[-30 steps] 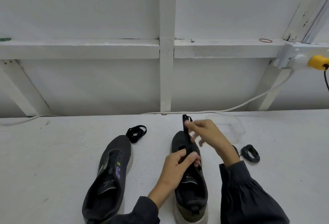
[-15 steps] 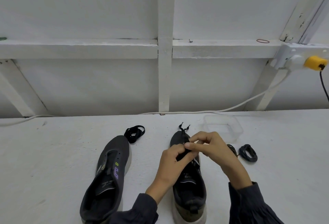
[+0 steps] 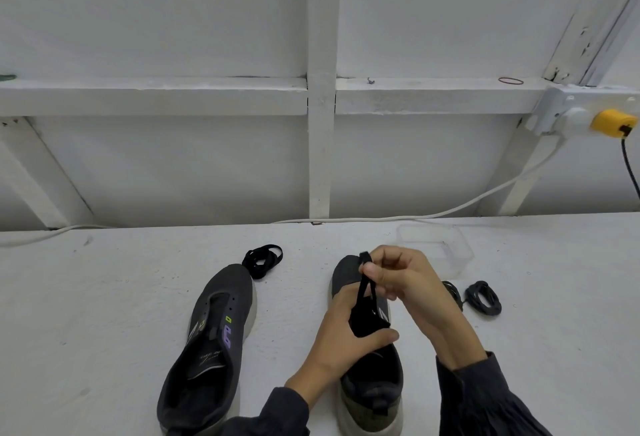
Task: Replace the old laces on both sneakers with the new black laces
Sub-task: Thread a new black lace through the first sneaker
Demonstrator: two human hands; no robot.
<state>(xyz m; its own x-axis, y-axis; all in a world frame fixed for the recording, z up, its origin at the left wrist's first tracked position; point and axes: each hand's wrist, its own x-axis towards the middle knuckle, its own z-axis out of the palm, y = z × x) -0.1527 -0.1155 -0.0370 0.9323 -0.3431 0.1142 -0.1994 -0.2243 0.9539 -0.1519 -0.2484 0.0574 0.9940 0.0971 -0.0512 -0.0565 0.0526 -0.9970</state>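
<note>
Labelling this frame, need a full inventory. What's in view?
table: 1, white, foreground
sneaker: 2, dark grey, side by side on table; second
lace: 1, black, taut above right sneaker
lace bundle: 2, black, one at left sneaker's toe, other right of right sneaker; a third loop beside it, partly hidden
tub: 1, clear, behind right sneaker
cable: 1, white, along table's back edge
plug: 1, yellow, upper right
rubber band: 1, red, on ledge
left hand: 1, dark sleeve, grips lace low
right hand: 1, dark sleeve, pinches lace top
</note>
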